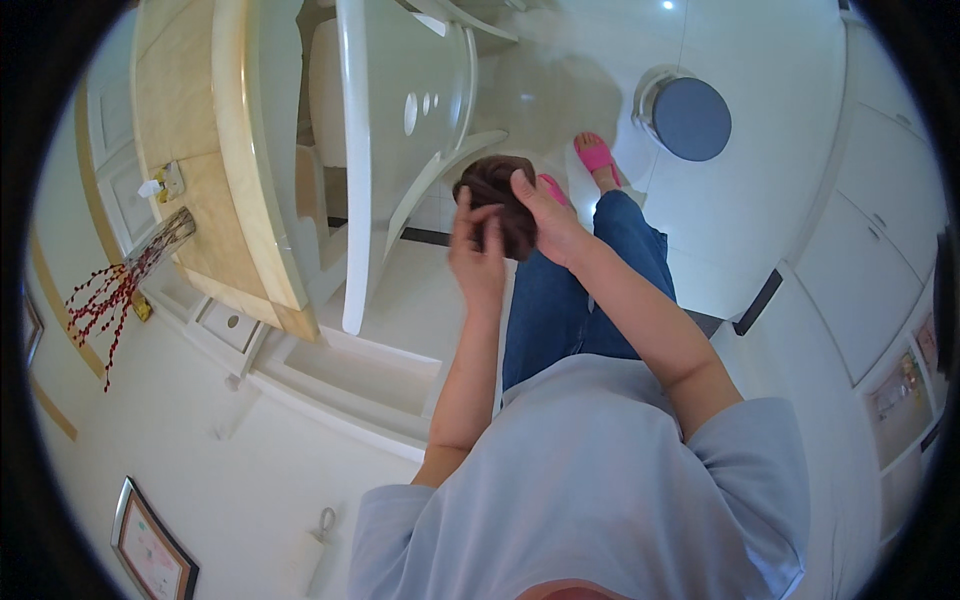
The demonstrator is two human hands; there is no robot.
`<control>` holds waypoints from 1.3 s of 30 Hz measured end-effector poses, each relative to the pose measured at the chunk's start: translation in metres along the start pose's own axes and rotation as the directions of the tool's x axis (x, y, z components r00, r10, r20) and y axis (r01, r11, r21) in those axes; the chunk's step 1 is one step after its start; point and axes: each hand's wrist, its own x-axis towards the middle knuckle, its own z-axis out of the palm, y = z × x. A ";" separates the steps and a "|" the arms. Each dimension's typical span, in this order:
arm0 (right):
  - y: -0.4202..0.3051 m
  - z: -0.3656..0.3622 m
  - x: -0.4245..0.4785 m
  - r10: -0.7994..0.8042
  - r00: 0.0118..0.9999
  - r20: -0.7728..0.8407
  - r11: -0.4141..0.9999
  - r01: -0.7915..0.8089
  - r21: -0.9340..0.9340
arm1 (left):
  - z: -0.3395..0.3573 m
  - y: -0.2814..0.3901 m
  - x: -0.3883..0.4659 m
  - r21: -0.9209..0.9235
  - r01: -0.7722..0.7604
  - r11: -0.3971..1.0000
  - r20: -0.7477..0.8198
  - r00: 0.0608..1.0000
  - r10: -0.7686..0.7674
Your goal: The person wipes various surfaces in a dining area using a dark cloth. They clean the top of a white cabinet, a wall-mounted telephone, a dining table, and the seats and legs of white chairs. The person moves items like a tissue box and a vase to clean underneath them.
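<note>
A bunched, dark brown soft bundle (504, 187), perhaps cloth, is held in front of my body at about waist height. My right hand (551, 225) grips its right side, with the thumb lying across the top. At the lower left, my left hand (478, 259) has its fingers bent and spread over the near side of the bundle, slightly blurred. The fingertips behind the bundle are hidden.
To the left, a white chair (405, 97) stands beside a marble-topped table (176, 90) bearing a vase of red-berried branches (161, 240) and a tissue pack (163, 184). A grey round stool (691, 120) stands ahead on the right. White cabinets (855, 247) line the right wall.
</note>
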 end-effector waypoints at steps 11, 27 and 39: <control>0.009 -0.092 0.210 -0.641 0.764 -0.071 0.711 0.557 -0.429 | 0.025 -0.025 0.000 0.372 -0.184 0.910 0.129 0.981 0.146; 0.124 -0.100 0.312 -0.487 0.834 -0.259 0.762 0.260 -0.593 | -0.005 -0.032 0.006 0.589 -0.274 0.760 0.014 0.944 0.330; -0.009 0.059 0.211 -0.878 0.475 0.051 0.343 0.701 -0.625 | -0.070 0.132 -0.003 0.839 -0.353 0.414 -0.199 0.510 0.837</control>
